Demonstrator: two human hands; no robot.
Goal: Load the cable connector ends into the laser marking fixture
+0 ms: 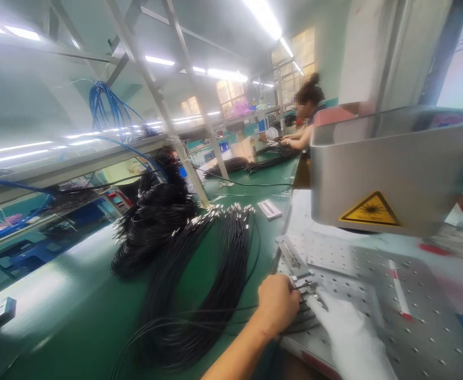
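The left hand [279, 302], lower centre-right, is curled knuckles-up at the metal fixture [294, 257]. Beside it, the gloved right hand [336, 311] angles up-left; its grip is unclear. Black cables [223, 285] loop at lower centre.

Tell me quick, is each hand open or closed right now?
Left hand: curled closed beside the metal fixture; its grip is hidden.
Right hand: white-gloved, near the fixture; too blurred to tell.

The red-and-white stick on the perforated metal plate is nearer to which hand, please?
Right: the right hand is left of the stick, while the left hand is farther left still.
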